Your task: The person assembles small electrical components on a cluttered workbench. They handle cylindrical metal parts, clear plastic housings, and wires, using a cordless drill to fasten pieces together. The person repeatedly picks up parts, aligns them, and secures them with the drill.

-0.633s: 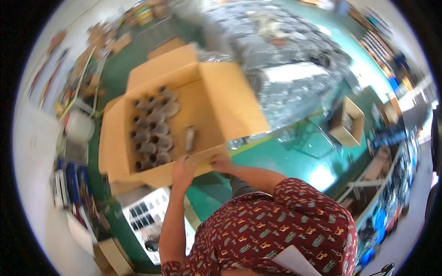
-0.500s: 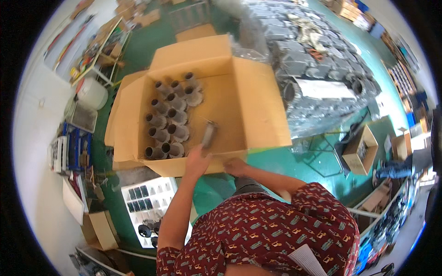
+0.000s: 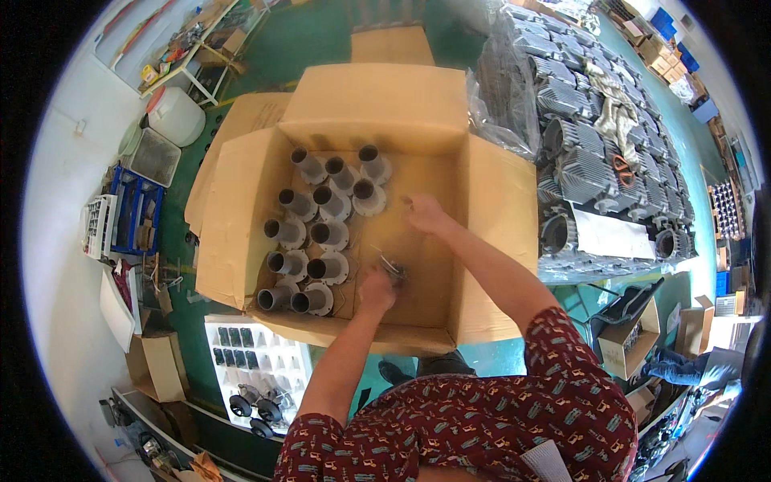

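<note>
An open cardboard box (image 3: 498, 209) stands on the green floor with its flaps spread out. Grey flanged metal tubes (image 3: 321, 233) stand upright in rows in its left half. My left hand (image 3: 376, 291) is low inside the box near the front wall, closed on one more metal tube (image 3: 394, 270) just right of the rows. My right hand (image 3: 424, 214) hovers over the bare cardboard bottom in the middle of the box, fingers loosely apart and holding nothing.
Right of the box lies a plastic-wrapped stack of grey finned metal castings (image 3: 598, 161). A white tray of dark parts (image 3: 241, 353) sits at the lower left, with a blue crate (image 3: 132, 213) and a white jug (image 3: 173, 116) further left. A small cardboard box (image 3: 626, 345) stands at the lower right.
Both hands have gone deeper into the box. My left hand has lowered the tube beside the rows, and my right hand has left the front edge for the box's middle.
</note>
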Action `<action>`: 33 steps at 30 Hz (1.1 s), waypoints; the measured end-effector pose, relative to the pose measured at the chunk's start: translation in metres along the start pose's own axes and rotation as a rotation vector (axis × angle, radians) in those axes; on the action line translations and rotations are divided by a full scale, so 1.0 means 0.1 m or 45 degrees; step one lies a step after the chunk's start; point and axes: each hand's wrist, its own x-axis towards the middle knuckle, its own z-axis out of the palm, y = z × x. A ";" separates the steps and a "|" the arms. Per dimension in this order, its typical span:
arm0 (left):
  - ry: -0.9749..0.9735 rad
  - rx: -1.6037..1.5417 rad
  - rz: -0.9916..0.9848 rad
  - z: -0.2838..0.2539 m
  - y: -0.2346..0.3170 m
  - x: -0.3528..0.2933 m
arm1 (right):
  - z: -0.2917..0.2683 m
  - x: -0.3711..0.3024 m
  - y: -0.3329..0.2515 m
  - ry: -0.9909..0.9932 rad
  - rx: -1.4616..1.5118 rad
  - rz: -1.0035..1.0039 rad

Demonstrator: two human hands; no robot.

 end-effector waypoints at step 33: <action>0.795 -1.490 -0.029 -0.34 -0.90 -2.53 | -0.44 2.07 1.27 0.277 -0.854 -0.004</action>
